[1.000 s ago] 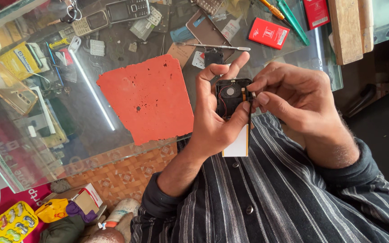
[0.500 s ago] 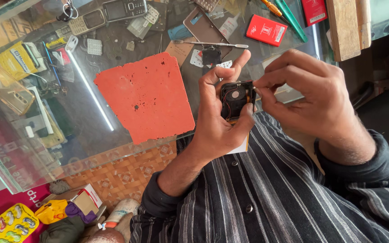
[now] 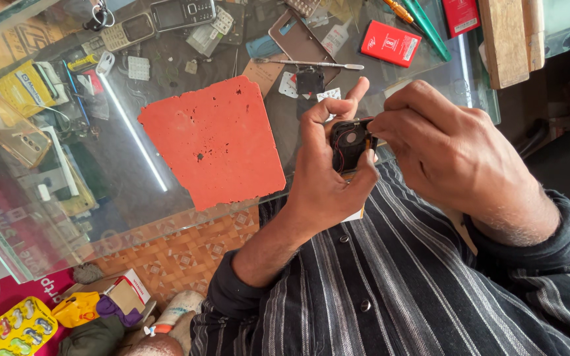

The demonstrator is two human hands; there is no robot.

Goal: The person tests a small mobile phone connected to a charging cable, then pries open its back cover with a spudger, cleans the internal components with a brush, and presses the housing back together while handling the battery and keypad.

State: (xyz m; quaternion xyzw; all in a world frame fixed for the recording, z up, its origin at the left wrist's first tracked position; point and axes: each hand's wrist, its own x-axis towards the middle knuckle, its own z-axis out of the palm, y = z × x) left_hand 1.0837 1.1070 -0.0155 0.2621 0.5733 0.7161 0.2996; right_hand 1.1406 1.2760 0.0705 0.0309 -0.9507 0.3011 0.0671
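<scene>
Hands meet over the person's striped shirt, just off the glass counter (image 3: 54,217) edge. Left hand (image 3: 328,178) cradles a small black opened device with thin red wires (image 3: 349,144), fingers wrapped round its back. Right hand (image 3: 446,155) pinches narrowly at the device's upper right corner; what its fingertips hold cannot be told. Steady support from the left palm and a light pinch seem best here. Compared with half a second ago, the right hand sits closer over the device. Orange-red rubber mat (image 3: 216,142) lies unmoved.
</scene>
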